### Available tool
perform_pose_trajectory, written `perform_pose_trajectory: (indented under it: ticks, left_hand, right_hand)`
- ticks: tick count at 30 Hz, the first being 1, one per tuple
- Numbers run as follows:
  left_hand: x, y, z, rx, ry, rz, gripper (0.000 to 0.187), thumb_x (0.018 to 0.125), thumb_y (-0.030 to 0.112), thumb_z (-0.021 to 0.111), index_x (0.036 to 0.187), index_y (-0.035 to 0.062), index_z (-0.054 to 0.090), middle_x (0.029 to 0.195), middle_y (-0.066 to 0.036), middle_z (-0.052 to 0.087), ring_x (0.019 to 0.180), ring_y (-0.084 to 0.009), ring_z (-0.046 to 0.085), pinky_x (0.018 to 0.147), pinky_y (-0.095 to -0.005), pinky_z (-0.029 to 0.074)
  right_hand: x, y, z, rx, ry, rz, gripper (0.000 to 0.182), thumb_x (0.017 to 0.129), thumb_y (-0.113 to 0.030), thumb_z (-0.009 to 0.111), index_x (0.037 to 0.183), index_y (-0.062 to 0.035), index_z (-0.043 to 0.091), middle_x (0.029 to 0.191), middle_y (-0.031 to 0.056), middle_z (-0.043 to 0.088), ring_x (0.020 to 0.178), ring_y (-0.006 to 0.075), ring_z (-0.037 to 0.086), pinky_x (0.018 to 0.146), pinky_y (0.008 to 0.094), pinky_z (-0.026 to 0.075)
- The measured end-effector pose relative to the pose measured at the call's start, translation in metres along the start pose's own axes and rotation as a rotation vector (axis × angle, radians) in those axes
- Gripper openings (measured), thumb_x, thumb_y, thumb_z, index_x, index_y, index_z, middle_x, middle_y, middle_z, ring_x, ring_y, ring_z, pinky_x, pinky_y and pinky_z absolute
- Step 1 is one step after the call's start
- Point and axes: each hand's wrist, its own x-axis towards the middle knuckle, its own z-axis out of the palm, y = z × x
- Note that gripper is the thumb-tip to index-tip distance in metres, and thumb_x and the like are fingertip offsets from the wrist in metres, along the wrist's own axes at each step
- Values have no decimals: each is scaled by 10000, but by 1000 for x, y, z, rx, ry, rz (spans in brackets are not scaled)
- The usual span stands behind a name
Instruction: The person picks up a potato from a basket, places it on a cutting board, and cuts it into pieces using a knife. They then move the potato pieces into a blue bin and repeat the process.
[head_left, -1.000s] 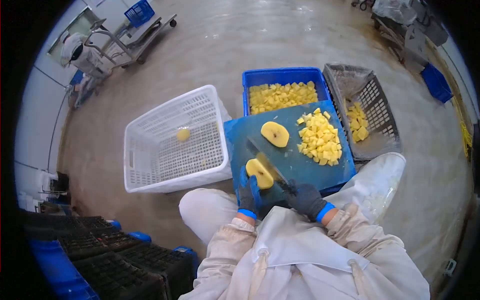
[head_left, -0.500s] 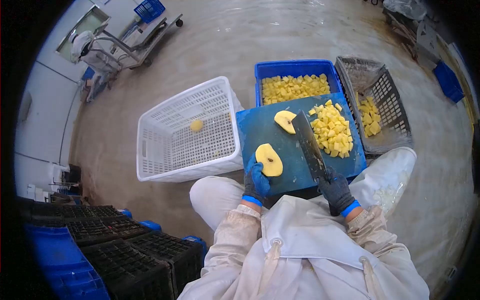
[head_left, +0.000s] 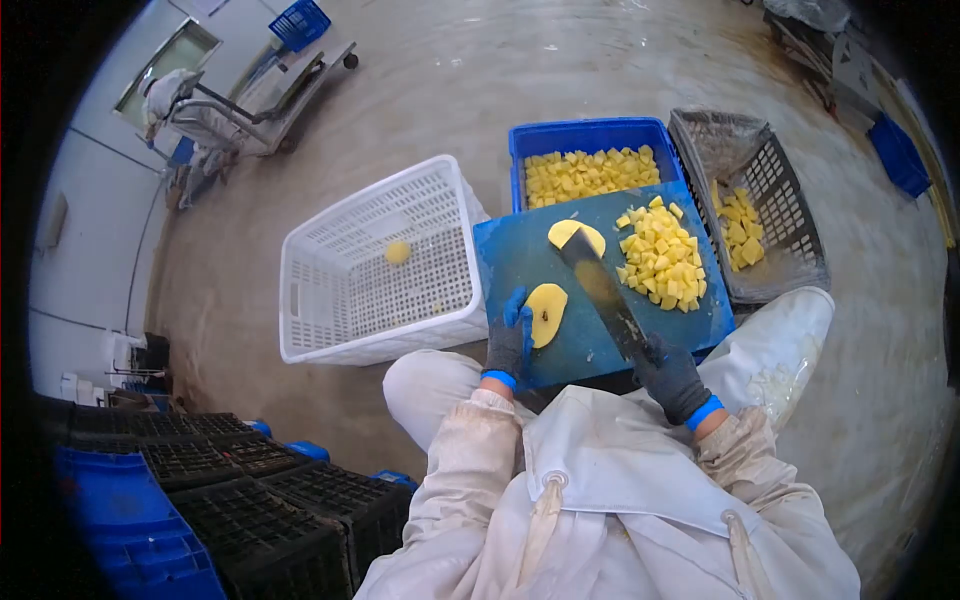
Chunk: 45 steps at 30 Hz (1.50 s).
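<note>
In my right hand [head_left: 668,378], gloved in dark grey, is the handle of a cleaver [head_left: 610,305]. Its broad blade slants up and left over the blue cutting board [head_left: 590,355], the tip overlapping a cut potato piece [head_left: 568,232]. A nearer potato half [head_left: 546,312], with a dark spot in its cut face, lies on the board's left part. Beside its left edge my left hand [head_left: 508,340], in a blue-fingered glove, is open with fingers extended. Diced potato [head_left: 662,258] is heaped on the board's right side.
Beyond the board stands a blue crate [head_left: 588,128] of potato cubes. A grey crate [head_left: 795,215] with chunks is at right, a white crate [head_left: 300,325] holding a round potato [head_left: 397,252] at left. Black crates [head_left: 300,500] stand lower left. A person [head_left: 175,100] pushes a cart [head_left: 300,95] far left.
The cleaver tip has swung left over the far potato piece. My left hand has shifted slightly left, its fingers more extended, and the nearer half has turned a little.
</note>
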Motion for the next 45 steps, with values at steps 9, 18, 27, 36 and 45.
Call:
perform_pose_trajectory:
  ticks: [9,18,27,36,45]
  left_hand:
    - [-21,-30,0,354,173,19,494,808,264,620,1227,41,484,1102,-222,553,1006,-371,542,879,-429,428]
    - [-15,-33,5,358,162,-39,439,779,258,638,1157,58,540,1025,-201,566,938,-350,544,830,-433,439]
    - [-12,-28,9,384,150,-78,444,745,213,619,1140,29,536,1093,-233,547,1016,-376,528,869,-437,432]
    - [41,-19,-15,402,-117,341,470,750,172,631,1190,55,511,1137,-196,563,1058,-383,522,928,-410,413]
    - [2,-15,-7,493,-85,-178,496,758,296,640,1180,57,532,1116,-217,579,1032,-355,556,890,-414,441]
  right_hand:
    - [8,-6,8,-353,-97,-203,197,830,-232,507,890,-51,558,666,175,601,637,370,600,587,477,462]
    - [29,-27,-2,-510,-252,-201,248,821,-231,496,962,-44,577,749,194,627,703,356,622,641,470,483]
    - [53,-6,22,-620,-363,-156,236,816,-231,496,935,-52,593,774,189,638,734,357,632,666,460,492]
    - [4,9,-6,-303,25,-95,220,811,-232,543,912,-46,602,696,208,605,680,389,598,610,489,460]
    - [-16,-3,-14,-278,54,-131,235,818,-272,556,867,-44,594,671,205,593,649,391,587,582,480,452]
